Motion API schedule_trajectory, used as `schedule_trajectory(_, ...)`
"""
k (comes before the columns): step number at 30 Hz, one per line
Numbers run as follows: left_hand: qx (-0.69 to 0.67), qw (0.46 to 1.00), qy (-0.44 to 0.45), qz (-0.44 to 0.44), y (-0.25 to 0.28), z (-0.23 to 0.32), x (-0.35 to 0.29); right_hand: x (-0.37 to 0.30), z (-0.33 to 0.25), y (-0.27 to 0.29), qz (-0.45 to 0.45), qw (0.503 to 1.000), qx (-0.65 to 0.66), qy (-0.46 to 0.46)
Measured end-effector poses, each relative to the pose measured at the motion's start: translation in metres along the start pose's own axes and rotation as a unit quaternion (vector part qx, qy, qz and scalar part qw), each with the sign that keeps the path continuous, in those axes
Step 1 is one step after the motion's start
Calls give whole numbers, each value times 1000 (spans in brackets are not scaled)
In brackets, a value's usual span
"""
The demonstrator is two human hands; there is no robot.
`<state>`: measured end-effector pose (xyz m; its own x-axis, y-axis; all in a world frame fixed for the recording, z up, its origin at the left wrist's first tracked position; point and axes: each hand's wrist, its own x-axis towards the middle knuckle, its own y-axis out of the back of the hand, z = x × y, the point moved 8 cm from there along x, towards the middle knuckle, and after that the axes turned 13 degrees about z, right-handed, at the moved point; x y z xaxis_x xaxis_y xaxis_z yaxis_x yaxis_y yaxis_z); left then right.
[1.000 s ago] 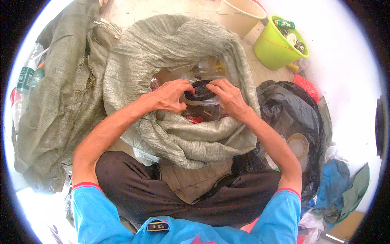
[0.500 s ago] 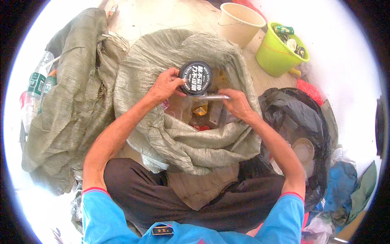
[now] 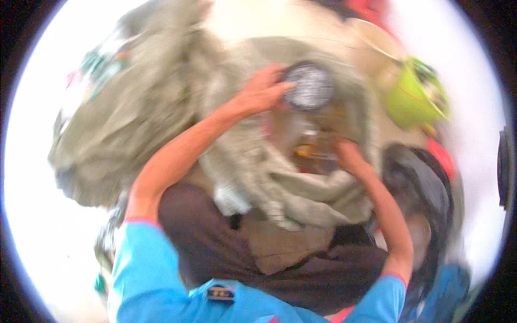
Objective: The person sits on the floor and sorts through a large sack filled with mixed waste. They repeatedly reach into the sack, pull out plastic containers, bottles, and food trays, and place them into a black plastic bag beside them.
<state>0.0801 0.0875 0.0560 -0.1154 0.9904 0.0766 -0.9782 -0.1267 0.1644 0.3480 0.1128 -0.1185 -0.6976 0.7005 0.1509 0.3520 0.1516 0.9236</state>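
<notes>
My left hand [image 3: 265, 89] is closed on the left edge of a round black lid [image 3: 308, 86] with white print, held above the mouth of a large grey-green woven sack [image 3: 307, 200]. Whether a tub hangs under the lid I cannot tell. At the right inside of the sack's opening is my right hand [image 3: 350, 155], its fingers smeared by motion. Near it, down in the sack, a yellow-orange item [image 3: 305, 149] lies among blurred clear and reddish things.
To the left slumps another woven sack [image 3: 145, 107], with green-labelled bottles [image 3: 102, 65] beyond it. At the far right stand a cream bucket [image 3: 371, 46] and a lime-green bucket [image 3: 406, 102] of cans. A black plastic bag [image 3: 412, 177] sits by my right forearm.
The whole view has swung, shifting the scene rightward and blurring it. My right hand has gone lower into the sack; the grey bar it held no longer shows. My left hand still holds the lid.
</notes>
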Motion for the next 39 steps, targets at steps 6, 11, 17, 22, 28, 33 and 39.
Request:
schedule_trajectory(6,156,938,-215,221,149,124,-169,-4,54,-10,66,992,-72,-83)
schedule_trajectory(11,79,941,62,322,300,89,-376,10,81,-29,46,993,-15,-106)
schedule_trajectory(17,-57,755,388,525,389,-58,-697,8,142,-65,-35,992,-82,-84)
schedule_trajectory(22,-158,625,366,671,385,-122,-895,-4,182,-79,-24,960,174,-220)
schedule_trajectory(28,133,670,348,642,402,-171,-888,4,122,-56,-129,980,-132,-80)
schedule_trajectory(33,-180,578,429,670,430,-208,-884,2,97,-35,-85,967,-162,-177)
schedule_trajectory(39,68,717,531,446,453,-236,-801,15,35,10,72,995,-46,-54)
